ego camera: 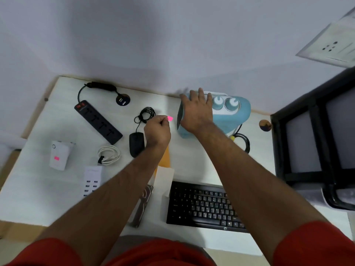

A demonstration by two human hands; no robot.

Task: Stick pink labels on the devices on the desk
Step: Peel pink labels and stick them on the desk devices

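My left hand [157, 129] pinches a small pink label [170, 118] between its fingertips, just left of the blue heater [230, 116] at the back of the white desk [38, 189]. Spread across the heater's top and left side lies my right hand [196, 110], fingers straight. A white adapter [59, 155] at the left carries a pink label [56, 158]. Also on the desk are a black power strip [98, 121], a black mouse [136, 144], a white USB charger [91, 181] and a black keyboard [203, 206].
A coiled white cable [109, 155] lies by the mouse, and the heater's black cord [244, 141] curls at its right. A hard drive [143, 204] and yellow and white paper [165, 169] sit under my left forearm. A black chair [315, 135] stands at the right.
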